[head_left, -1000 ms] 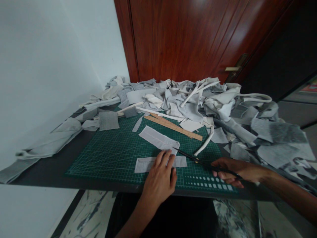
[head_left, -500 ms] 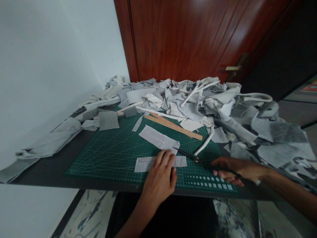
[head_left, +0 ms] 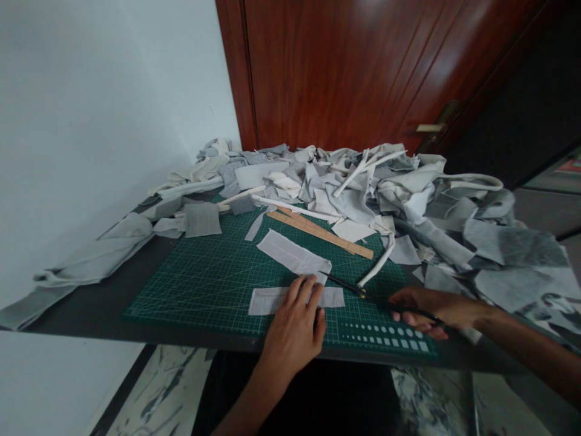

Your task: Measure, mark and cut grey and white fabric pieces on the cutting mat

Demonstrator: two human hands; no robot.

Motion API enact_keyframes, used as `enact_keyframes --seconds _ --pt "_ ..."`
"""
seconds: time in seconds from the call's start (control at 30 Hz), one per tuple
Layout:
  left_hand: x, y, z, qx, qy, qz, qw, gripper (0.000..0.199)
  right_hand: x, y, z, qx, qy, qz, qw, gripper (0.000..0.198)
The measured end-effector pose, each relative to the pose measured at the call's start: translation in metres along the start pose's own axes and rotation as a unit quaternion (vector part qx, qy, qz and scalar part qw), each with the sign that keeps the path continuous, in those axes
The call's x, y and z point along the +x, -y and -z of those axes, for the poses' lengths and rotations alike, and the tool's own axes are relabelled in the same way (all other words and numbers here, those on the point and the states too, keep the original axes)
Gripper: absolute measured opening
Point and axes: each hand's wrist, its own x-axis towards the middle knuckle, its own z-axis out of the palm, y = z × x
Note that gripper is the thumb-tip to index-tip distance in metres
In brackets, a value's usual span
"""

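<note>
My left hand (head_left: 297, 318) lies with fingers stretched out over a flat grey fabric strip (head_left: 265, 301) on the green cutting mat (head_left: 200, 284). Its fingertips reach the near right end of a second, slanted piece of pale grey fabric (head_left: 293, 249). In my right hand (head_left: 422, 309) is a pair of black scissors (head_left: 361, 292), the fingers wrapped round the handles. The blades point left, and their tips are at the right end of the slanted piece. Whether the blades are fully closed is too small to tell.
Two wooden rulers (head_left: 322, 233) lie crossed behind the slanted fabric. A heap of grey and white fabric scraps (head_left: 345, 188) fills the table's back and right side. Long folded cloth (head_left: 100, 254) lies along the left edge. Behind stand a white wall (head_left: 113, 91) and a red-brown door (head_left: 345, 72).
The whole view has shifted slightly. Both hands, the scissors and the fabric pieces keep nearly the same places relative to each other.
</note>
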Motion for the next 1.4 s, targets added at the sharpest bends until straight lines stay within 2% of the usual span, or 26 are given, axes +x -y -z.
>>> enact_keyframes --seconds 0.1,0.27,0.6,0.97,1.4 --pt "0.000 0.000 0.000 -0.001 -0.002 0.000 1.000 0.045 0.001 -0.004 0.000 0.041 0.000 0.033 0.999 0.068" --pt "0.000 0.000 0.001 0.005 0.002 -0.004 1.000 0.044 -0.003 0.007 -0.005 0.068 0.018 0.034 0.997 0.074" --pt "-0.002 0.000 0.001 0.005 -0.008 0.001 1.000 0.044 0.010 0.024 -0.004 0.080 0.029 0.061 0.995 0.067" --pt "-0.002 -0.002 0.002 -0.002 -0.010 0.009 1.000 0.043 0.019 0.038 -0.006 0.066 0.031 0.039 0.997 0.064" --pt "-0.001 -0.003 0.003 -0.018 -0.005 0.011 1.000 0.044 0.021 0.039 -0.007 0.056 0.014 0.053 0.997 0.062"
